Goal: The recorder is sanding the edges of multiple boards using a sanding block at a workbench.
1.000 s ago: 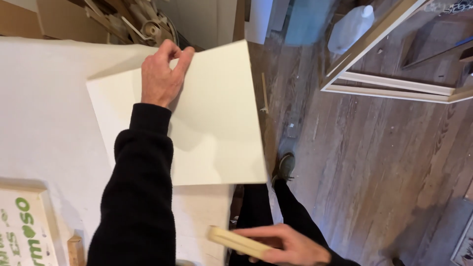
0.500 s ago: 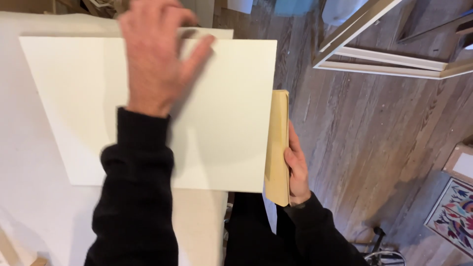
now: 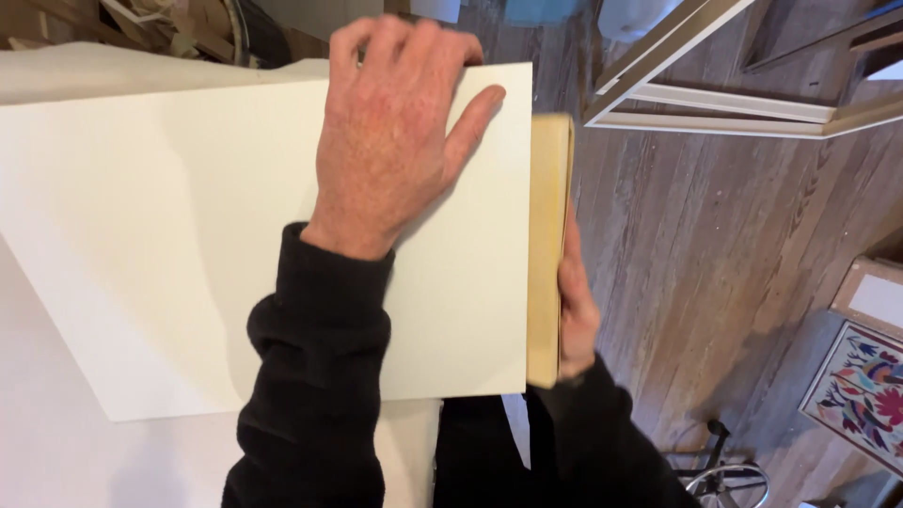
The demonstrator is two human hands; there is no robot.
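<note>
Two hands: left (image 3: 395, 141) flat, open, pressing cream board (image 3: 188, 235); right (image 3: 576, 315) grips wooden block (image 3: 547, 235).

Wooden block (image 3: 548, 246) brought up against board's (image 3: 188, 235) right edge, board slid leftward

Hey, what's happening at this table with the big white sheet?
A person in black sleeves presses the left hand flat on a large cream-white sheet of board lying on a white table. The right hand holds a long pale yellow block against the sheet's right edge, which lines up with the table's side. White frames lean on the wooden floor beyond.
</note>
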